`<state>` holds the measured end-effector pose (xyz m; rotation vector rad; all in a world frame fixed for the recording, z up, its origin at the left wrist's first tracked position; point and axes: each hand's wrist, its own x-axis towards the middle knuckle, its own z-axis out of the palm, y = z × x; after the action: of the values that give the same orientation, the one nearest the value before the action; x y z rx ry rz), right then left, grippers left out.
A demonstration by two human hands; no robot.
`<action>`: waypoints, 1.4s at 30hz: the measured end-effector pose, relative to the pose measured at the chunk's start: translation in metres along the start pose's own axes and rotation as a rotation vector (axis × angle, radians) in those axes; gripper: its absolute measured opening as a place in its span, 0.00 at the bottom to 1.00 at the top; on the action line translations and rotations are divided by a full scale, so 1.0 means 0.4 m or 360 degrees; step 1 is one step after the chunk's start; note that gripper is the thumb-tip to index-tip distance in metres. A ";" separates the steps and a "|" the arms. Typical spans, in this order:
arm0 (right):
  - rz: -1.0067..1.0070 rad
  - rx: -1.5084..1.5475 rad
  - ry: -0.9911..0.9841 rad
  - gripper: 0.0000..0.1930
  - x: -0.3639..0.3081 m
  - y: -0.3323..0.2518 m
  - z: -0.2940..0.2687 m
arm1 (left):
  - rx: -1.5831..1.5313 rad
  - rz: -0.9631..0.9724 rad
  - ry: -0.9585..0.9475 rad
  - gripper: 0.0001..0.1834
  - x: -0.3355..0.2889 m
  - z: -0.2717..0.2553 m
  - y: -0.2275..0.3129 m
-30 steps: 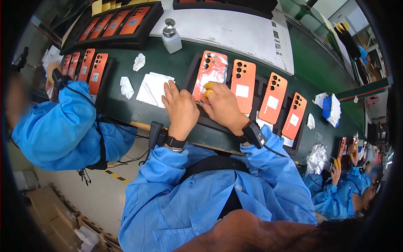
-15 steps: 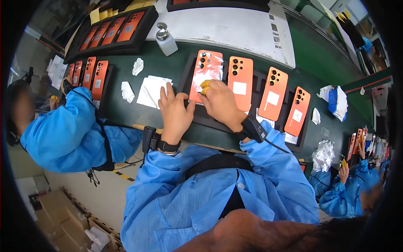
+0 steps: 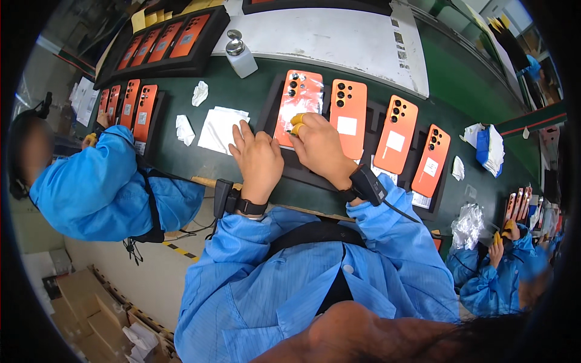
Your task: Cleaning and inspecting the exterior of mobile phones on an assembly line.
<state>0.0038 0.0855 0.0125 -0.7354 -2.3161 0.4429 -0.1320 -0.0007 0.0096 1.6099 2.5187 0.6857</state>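
An orange phone (image 3: 301, 91) lies back up in a black foam tray (image 3: 273, 112), with shiny wrinkled clear film over its back. My right hand (image 3: 324, 145) is over its lower half, yellow cots on its fingers. Those fingers are bent together against the phone's back; what they pinch, if anything, is hidden. My left hand (image 3: 259, 162) is at the phone's lower left corner, fingers stretched out and apart, thumb side by the phone's edge. To the right in the tray lie three more orange phones, the nearest one (image 3: 348, 103) bearing a white square label (image 3: 347, 126).
White wipes (image 3: 221, 128) and crumpled tissues (image 3: 184, 130) lie left of the tray. A pump bottle (image 3: 242, 60) stands behind. Crumpled clear film (image 3: 467, 225) and a blue-and-white packet (image 3: 489, 151) are at right. Co-workers in blue sit left (image 3: 103, 187) and right (image 3: 493, 278).
My left hand has turned slightly, its thumb drawing in from the phone's lower edge. My right hand stays bent on the phone, barely moved. The co-workers' hands have shifted.
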 end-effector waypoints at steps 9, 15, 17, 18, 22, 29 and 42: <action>0.0013 0.0037 -0.0059 0.09 0.008 -0.024 -0.023 | -0.0553 0.0179 -0.0066 0.09 0.069 0.027 -0.022; 0.0004 -0.0031 -0.0005 0.10 0.005 -0.004 0.002 | -0.0819 0.0314 0.0194 0.06 0.054 0.014 -0.002; 0.0004 -0.0051 -0.0013 0.10 0.001 0.000 0.006 | -0.0636 0.0384 0.0326 0.07 0.019 0.001 0.006; 0.0015 -0.0026 0.0025 0.10 0.001 -0.002 0.003 | -0.0450 0.0455 0.0459 0.08 0.001 -0.011 0.014; 0.0133 0.0060 0.0056 0.11 0.009 0.001 -0.002 | -0.0460 0.0723 -0.0010 0.29 -0.071 -0.003 0.013; 0.0180 0.0064 0.0132 0.13 0.021 0.008 -0.007 | -0.0337 0.1011 -0.0094 0.53 -0.079 -0.017 0.002; 0.0797 0.0764 0.0918 0.08 0.233 0.246 -0.341 | -0.0123 0.1095 -0.0116 0.52 -0.094 -0.005 0.012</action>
<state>0.0761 0.2349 0.1093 -1.0290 -1.4041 0.8437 -0.1119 -0.0326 0.0067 2.4251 1.8269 0.7337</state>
